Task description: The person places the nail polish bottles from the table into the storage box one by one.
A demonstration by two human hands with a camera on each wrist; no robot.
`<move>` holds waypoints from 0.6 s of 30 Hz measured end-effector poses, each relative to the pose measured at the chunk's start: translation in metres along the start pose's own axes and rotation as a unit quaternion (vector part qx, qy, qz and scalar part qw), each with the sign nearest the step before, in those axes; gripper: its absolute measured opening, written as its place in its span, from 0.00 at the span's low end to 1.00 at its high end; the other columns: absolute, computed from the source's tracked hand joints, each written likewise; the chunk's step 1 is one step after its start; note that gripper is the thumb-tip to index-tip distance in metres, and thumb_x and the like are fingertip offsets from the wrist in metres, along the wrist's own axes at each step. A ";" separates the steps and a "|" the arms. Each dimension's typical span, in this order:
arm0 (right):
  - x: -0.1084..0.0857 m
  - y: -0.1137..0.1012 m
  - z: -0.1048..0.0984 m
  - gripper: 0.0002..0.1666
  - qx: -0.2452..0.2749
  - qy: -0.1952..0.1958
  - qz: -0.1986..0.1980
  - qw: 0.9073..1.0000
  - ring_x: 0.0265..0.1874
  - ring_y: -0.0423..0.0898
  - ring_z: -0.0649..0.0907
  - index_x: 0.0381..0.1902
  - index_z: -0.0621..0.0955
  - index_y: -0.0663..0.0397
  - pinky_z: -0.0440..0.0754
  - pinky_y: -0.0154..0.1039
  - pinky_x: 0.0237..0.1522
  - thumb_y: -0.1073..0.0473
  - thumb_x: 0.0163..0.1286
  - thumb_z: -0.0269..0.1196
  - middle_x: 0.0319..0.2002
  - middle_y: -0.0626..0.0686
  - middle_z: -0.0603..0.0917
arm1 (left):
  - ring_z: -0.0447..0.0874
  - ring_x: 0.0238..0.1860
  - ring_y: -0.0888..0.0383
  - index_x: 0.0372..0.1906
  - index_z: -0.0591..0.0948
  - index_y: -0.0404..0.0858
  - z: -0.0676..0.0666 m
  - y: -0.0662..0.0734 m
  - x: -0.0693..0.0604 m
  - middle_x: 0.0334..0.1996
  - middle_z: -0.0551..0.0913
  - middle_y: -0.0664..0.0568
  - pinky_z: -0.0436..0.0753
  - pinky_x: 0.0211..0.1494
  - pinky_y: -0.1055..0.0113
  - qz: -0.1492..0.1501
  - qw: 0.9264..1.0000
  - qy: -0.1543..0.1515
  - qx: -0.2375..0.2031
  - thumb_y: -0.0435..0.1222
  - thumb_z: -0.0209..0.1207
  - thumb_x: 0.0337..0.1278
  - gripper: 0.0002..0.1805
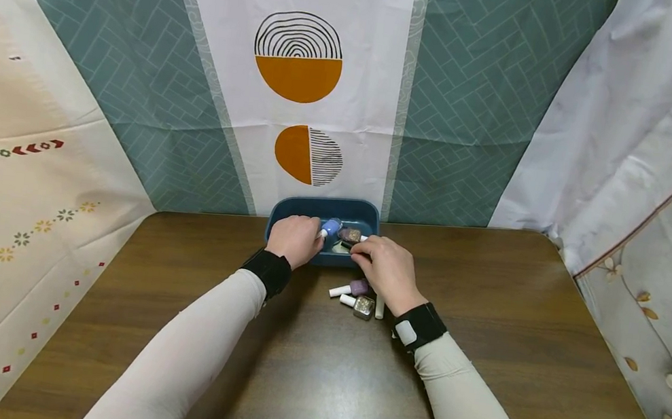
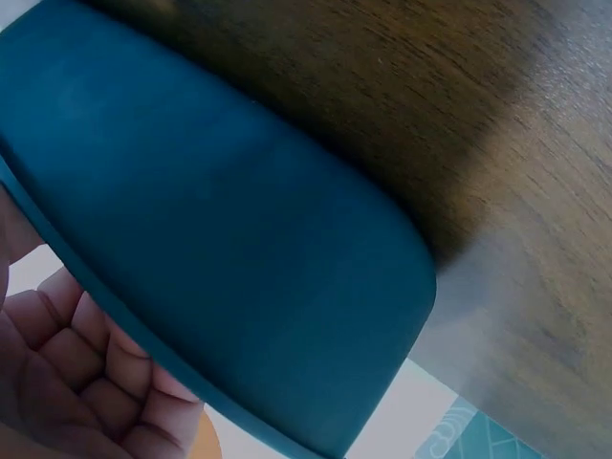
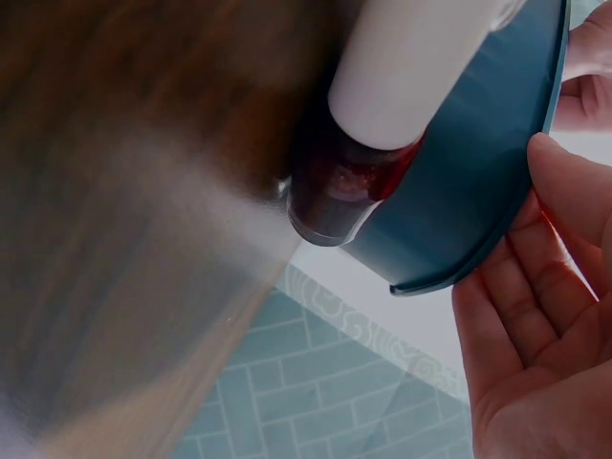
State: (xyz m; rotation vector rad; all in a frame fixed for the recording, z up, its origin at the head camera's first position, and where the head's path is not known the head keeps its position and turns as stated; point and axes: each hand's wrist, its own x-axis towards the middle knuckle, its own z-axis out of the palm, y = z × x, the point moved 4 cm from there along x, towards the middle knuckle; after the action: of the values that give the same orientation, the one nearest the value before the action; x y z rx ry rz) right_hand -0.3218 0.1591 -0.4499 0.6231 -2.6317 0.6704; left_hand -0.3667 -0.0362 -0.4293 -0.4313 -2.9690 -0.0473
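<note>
A blue plastic bin [image 1: 326, 203] stands at the table's back edge with several nail polish bottles in it. My left hand [image 1: 295, 238] reaches over its left side and pinches the white cap of a blue nail polish bottle [image 1: 332, 225]. Over the front right rim, my right hand [image 1: 390, 268] has its thumb and fingertips at the black cap of a pale nail polish bottle [image 1: 341, 247], seemingly pinching it. Beside those fingertips is a glittery nail polish bottle [image 1: 349, 235]. Both wrist views show curled fingers behind the bin's wall [image 2: 220, 210], which hides the bottles inside.
On the table before the bin lie a purple nail polish bottle [image 1: 358, 287] and a glittery grey one [image 1: 364, 307]. A white cap [image 1: 379, 308] shows beside them, and a dark red bottle [image 3: 344, 186] appears in the right wrist view. Patterned cloth [image 1: 469, 114] hangs behind the table.
</note>
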 end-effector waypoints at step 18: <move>0.000 0.000 0.001 0.04 0.000 0.000 -0.001 1.000 0.41 0.47 0.87 0.46 0.95 0.44 0.85 0.49 0.40 0.56 0.76 0.76 0.40 0.46 0.90 | 0.84 0.32 0.51 0.42 0.88 0.37 0.006 0.001 0.014 0.30 0.86 0.49 0.85 0.39 0.55 -0.002 0.999 -0.044 0.011 0.43 0.67 0.77 0.12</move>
State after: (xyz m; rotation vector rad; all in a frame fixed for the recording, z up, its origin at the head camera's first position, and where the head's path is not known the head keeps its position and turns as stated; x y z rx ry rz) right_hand -0.3218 0.1589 -0.4507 0.6263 -2.6307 0.6689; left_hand -0.3803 -0.0306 -0.4335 -0.4365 -3.0531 0.0052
